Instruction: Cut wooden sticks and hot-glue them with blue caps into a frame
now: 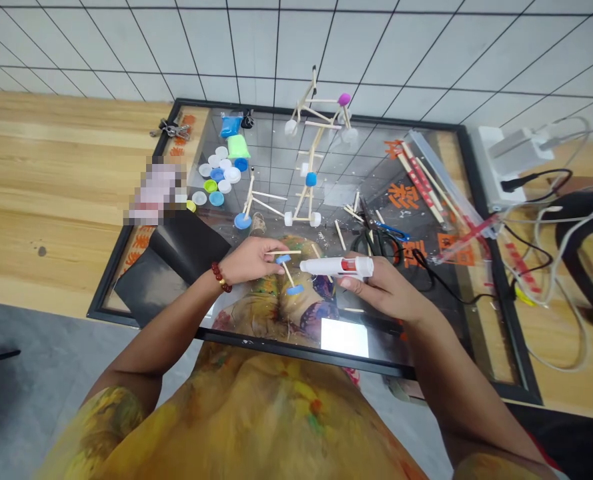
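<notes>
My left hand [249, 260] is closed around the near end of a small wooden-stick axle [289, 273] with a blue bottle cap [295, 290] at each end. Another short wooden stick [291, 253] sticks out sideways from the same fingers. In my right hand [383, 285] is a white hot glue gun [337, 267] with a red section, its nozzle pointing left, a little apart from the axle. Just beyond my left hand stands a partial stick frame [262, 197] with a blue cap wheel [243, 221].
Behind stand joined-stick models with cap wheels, one with a blue block [311, 179]. Several loose bottle caps [217, 175] lie back left, beside a black sheet [189, 247]. Scissors [376, 243] and cut sticks lie right. A power strip [496, 163] and cables line the right edge.
</notes>
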Tool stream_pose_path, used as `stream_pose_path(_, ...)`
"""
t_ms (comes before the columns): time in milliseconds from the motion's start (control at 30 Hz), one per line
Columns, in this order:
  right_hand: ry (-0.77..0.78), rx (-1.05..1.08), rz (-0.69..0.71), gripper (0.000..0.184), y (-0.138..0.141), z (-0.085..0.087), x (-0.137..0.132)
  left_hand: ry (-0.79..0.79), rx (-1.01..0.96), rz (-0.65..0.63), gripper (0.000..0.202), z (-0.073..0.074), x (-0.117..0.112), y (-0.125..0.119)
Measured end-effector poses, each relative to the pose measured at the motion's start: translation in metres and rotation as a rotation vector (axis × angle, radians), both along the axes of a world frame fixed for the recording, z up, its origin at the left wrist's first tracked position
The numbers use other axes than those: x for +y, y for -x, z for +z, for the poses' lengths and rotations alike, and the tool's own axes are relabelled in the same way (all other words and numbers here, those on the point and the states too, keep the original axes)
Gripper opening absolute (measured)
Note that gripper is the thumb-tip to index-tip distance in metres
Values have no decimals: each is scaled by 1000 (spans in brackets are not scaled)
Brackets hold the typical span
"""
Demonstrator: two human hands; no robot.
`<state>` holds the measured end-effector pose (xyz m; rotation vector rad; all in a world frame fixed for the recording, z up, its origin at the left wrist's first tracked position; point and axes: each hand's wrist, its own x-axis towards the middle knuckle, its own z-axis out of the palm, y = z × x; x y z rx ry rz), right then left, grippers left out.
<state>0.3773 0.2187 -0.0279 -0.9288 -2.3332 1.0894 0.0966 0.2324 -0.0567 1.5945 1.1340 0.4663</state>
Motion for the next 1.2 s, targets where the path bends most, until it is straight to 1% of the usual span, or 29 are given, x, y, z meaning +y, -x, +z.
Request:
stream_pose_path(100,11,-25,0,26,4,-1,0,-33,-3,27,28,-1,-2,-2)
stream_pose_path(200,4,-30,2,26,5,-3,-1,-72,20,29,25,3,-6,-1)
stream_pose_path(333,32,-23,-18,28,6,-3,-3,-157,72,10,33,5,-14,2)
stream_pose_path(467,53,-16,-38,29,8,-3,-4,-220,107,45,38,2,-17,2)
stream_pose_path(600,88,-2,-45,28,3,-6,-6,-249,110,71,56,5,-18,6)
stream_pose_path(633,99,7,-51,28,1,-7,-6,-283,121,87,55,6,-18,8)
stream_pose_path(667,109,14,-62,28,-2,-8,-7,-334,138,112,49,7,-19,10)
stream_pose_path(733,126,24,-98,30,-7,-9,-7,-451,206,166,38,6,-20,13)
stream_pose_path(800,144,32,-133,31,-12,-9,-8,-535,322,200,36,3,-21,14)
stream_pose_path(900,162,49,-148,33,-15,-8,-8,-595,522,178,32,-3,-23,12)
stream_pose_path(967,160,51,-151,34,-16,-7,-7,-646,594,152,28,-5,-24,10)
stream_pose_path(1000,160,48,-153,35,-16,-7,-7,-677,604,145,27,-5,-24,10)
stream_pose_path(1067,161,40,-165,37,-16,-6,-7,-746,578,138,34,-4,-24,9)
stream_pose_path(1133,169,35,-176,39,-16,-6,-7,-808,497,112,42,-2,-24,9)
stream_pose_path(1200,174,37,-182,40,-16,-5,-7,-838,398,58,46,1,-24,9)
